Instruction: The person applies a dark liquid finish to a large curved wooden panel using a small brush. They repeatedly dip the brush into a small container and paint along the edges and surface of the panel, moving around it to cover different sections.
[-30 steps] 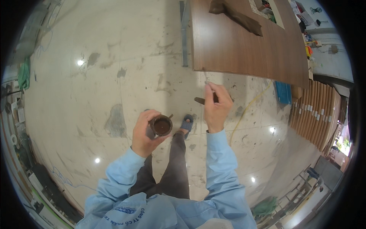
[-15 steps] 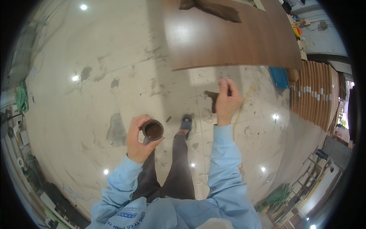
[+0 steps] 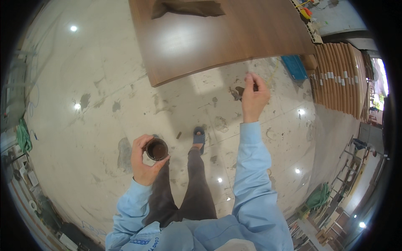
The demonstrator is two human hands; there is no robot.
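Observation:
My left hand [image 3: 143, 164] is wrapped round a small round cup [image 3: 157, 149] with dark brown liquid in it, held upright above the floor. My right hand [image 3: 256, 97], raised in front and to the right, has its fingers pinched together. From its left side sticks out a small dark brown piece [image 3: 239, 90] that looks like cloth; the fingers hide most of it. Ahead lies a brown wooden tabletop [image 3: 234, 37], its near edge just beyond my right hand. A crumpled dark brown cloth [image 3: 188, 8] rests on its far part.
A blue bin [image 3: 295, 67] stands by the tabletop's right corner, beside a row of upright brown cardboard sheets [image 3: 337, 77]. The pale tiled floor [image 3: 100, 129] is stained. At the lower right are a green cloth bundle [image 3: 319, 195] and racks.
The tabletop shows larger and farther left, its near edge nearer to me. My right hand is slightly higher in view, the brown piece less visible. The cup has shifted slightly left.

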